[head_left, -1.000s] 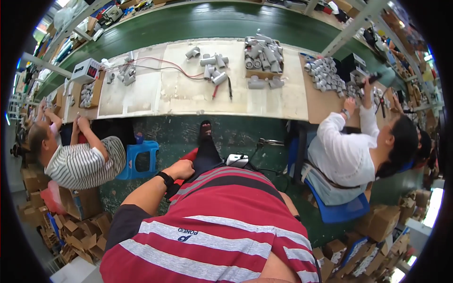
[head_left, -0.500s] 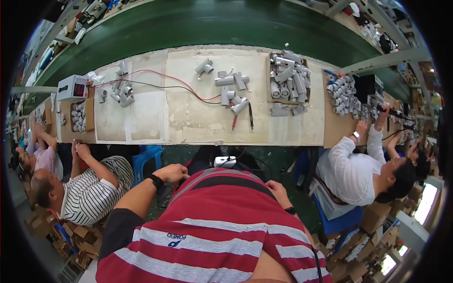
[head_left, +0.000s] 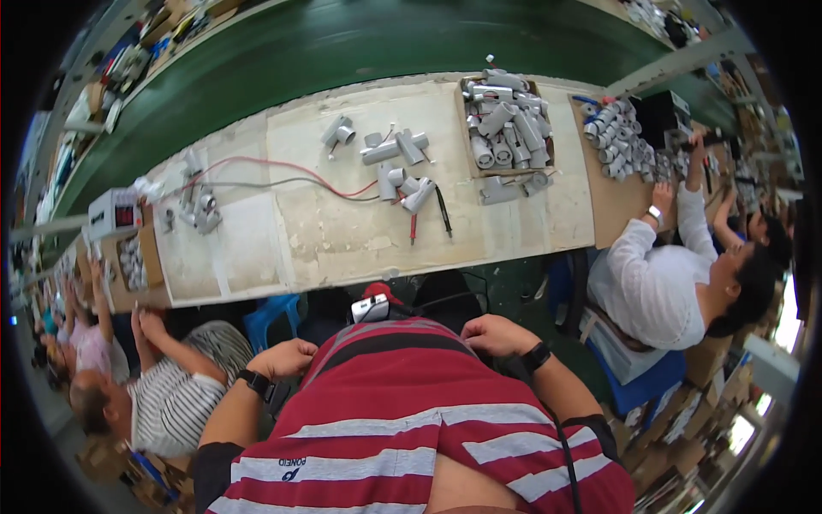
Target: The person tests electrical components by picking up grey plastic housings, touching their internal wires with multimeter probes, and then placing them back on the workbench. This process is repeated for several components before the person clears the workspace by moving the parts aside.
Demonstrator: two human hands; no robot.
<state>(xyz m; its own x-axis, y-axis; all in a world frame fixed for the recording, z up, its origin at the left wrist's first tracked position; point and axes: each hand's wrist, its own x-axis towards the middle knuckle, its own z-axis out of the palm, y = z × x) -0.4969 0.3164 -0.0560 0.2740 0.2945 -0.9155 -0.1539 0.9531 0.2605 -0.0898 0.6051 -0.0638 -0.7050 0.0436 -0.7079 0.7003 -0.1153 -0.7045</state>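
Observation:
Both my hands are at my waist, on either side of the red, grey-striped shirt (head_left: 368,377) I wear. My left hand (head_left: 289,356) is closed, its curled fingertips against the shirt's left side. On the right side, my right hand (head_left: 499,335) is closed too, with bent fingers at the shirt's edge. Whether either hand pinches the cloth is hidden. Between them, in front of my waist, a small white device (head_left: 370,308) with a dark cable sits. On the table ahead lie several grey cylinders (head_left: 384,154) with short wires, and red (head_left: 413,230) and black (head_left: 443,212) test probes.
A carton of grey cylinders (head_left: 463,128) stands at the table's right. A meter box (head_left: 114,213) and another carton (head_left: 151,257) are at the left. Co-workers sit on both sides, one in stripes (head_left: 184,398), one in white (head_left: 642,287). A blue stool (head_left: 274,317) is at left.
My right hand has come up and inward to the shirt's front edge. My left hand has shifted slightly lower and left in view. The whole view has tilted, so the table slants.

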